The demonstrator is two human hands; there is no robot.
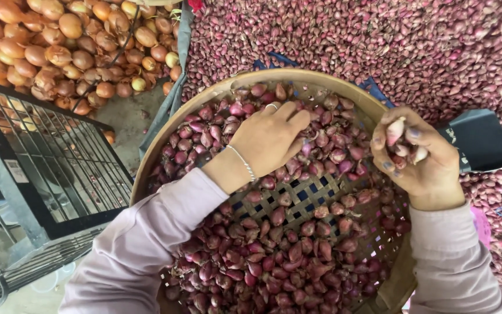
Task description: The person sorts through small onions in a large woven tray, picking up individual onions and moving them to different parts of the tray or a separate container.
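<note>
Mostly shallots [274, 256] (tray rim [164, 145] clear) underhand

A single head-worn camera looks steeply down from just above the person's arms, close enough that both sleeves enter from the bottom edge. The round woven tray [222, 93] fills the centre and lower frame, cut off at the bottom. The view faces forward over a heap of small red shallots [437, 46] at upper right, yellow onions [59, 46] at upper left, and a black wire crate [53, 157] at left.
</note>
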